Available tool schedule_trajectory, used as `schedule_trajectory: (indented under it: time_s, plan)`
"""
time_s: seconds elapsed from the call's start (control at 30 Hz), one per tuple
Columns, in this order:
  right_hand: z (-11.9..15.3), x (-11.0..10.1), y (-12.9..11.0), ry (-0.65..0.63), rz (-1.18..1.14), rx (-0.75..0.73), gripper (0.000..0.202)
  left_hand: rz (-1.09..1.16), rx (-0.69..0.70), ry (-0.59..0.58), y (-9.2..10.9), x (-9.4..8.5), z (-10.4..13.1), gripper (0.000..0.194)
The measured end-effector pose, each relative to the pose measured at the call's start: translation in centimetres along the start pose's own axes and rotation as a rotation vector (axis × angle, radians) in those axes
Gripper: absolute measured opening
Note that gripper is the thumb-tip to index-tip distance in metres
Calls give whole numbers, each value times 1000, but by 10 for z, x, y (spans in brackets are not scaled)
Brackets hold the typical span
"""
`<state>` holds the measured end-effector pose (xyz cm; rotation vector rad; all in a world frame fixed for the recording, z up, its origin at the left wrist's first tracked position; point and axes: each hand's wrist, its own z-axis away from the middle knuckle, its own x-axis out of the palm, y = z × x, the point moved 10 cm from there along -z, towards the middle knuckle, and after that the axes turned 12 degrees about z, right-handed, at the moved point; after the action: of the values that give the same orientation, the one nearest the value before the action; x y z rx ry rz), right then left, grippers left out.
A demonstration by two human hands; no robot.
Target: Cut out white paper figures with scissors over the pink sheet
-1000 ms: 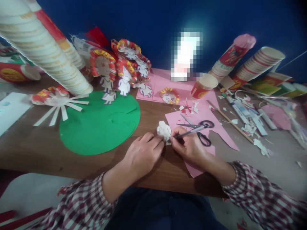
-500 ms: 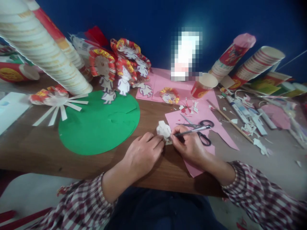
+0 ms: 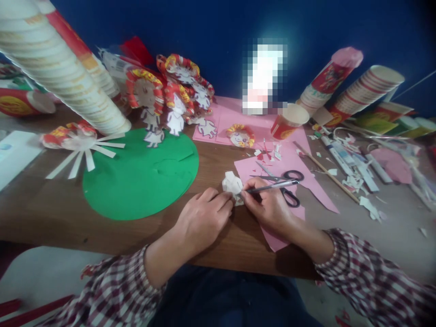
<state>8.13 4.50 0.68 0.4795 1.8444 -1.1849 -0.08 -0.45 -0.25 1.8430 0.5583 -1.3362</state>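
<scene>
A small white paper cutout [image 3: 232,182] with dark drawn lines lies on the brown table between my hands. The fingers of my left hand [image 3: 206,215] are curled together and press on its lower left edge, hiding part of it. My right hand [image 3: 269,206] is closed around a pen [image 3: 272,185], its tip against the right side of the cutout. Just behind that hand, scissors [image 3: 289,196] with black handles lie partly over a sheet of pink paper [image 3: 315,190]; more blades show beside them.
At my left lie green paper rounds [image 3: 136,181] and a cup cut into strips [image 3: 83,147], below a tall leaning cup stack [image 3: 64,68]. Curled red-and-yellow figures [image 3: 145,93] stand behind. A paper cup [image 3: 289,121], a wooden stick [image 3: 330,175] and paper scraps are farther right.
Hardly anything differs: the rear end of the pen has dipped very slightly. Both hands and the cutout stay in place.
</scene>
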Motion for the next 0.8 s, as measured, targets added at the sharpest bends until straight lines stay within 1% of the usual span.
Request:
schedule_trajectory:
  time_s: [0.33, 0.57, 0.8]
  plan:
    - [0, 2, 0, -20, 39, -9, 7, -15, 4, -12, 0, 1, 1, 26]
    - [-1, 1, -2, -17, 21, -11, 8, -13, 3, -12, 0, 1, 0, 27]
    - [0, 2, -1, -23, 23, -5, 8, 6, 6, 9, 1, -2, 0, 25]
